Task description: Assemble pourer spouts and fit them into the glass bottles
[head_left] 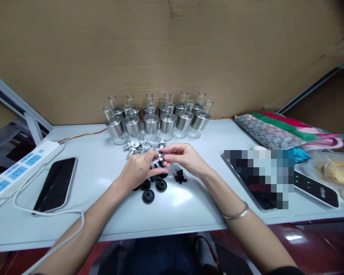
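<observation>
At frame centre, the left hand [140,166] and right hand [183,157] are meeting fingertip to fingertip, both pinching a small silver-and-black fitting [159,157], its axis lying roughly left-right; black caps [154,188] are lying just below on the white table [103,214].

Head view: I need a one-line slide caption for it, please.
Both hands, left hand and right hand, pinch a small black-and-silver part above black caps, before rows of glass bottles.

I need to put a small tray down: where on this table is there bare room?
Bare white table lies between the phone and the left hand, and along the front edge below the black discs. Crowded: around the bottles, silver parts and right-side devices.
</observation>
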Action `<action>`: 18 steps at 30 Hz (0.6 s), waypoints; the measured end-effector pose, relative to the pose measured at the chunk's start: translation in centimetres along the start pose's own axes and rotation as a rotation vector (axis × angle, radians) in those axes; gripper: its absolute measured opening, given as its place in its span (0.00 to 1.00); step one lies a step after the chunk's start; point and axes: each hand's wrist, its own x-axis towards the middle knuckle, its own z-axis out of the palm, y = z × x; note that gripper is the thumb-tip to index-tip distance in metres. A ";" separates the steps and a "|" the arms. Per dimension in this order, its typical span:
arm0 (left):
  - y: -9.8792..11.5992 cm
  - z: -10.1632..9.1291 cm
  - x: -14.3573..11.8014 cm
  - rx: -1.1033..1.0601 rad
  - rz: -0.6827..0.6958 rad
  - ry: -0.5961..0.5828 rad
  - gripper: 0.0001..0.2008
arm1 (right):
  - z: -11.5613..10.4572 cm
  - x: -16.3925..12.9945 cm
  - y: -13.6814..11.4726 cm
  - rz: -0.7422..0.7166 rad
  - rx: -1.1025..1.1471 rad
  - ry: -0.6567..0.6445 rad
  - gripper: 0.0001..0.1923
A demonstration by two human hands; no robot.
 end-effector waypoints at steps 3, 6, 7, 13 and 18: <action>0.0 0.0 0.0 -0.004 -0.001 -0.007 0.20 | -0.1 0.0 0.1 0.017 -0.001 -0.018 0.13; 0.1 0.0 0.0 -0.010 -0.004 -0.020 0.20 | -0.1 0.0 0.2 0.008 -0.001 -0.032 0.13; 0.1 0.0 0.0 -0.015 -0.006 -0.020 0.19 | 0.0 0.1 0.3 0.001 0.002 -0.034 0.13; 0.3 0.3 0.0 -0.026 -0.023 0.053 0.18 | 0.3 0.2 0.6 -0.048 0.022 -0.038 0.13; 0.6 0.6 -0.2 -0.054 -0.082 0.058 0.18 | 0.5 0.3 0.6 -0.068 0.037 -0.049 0.13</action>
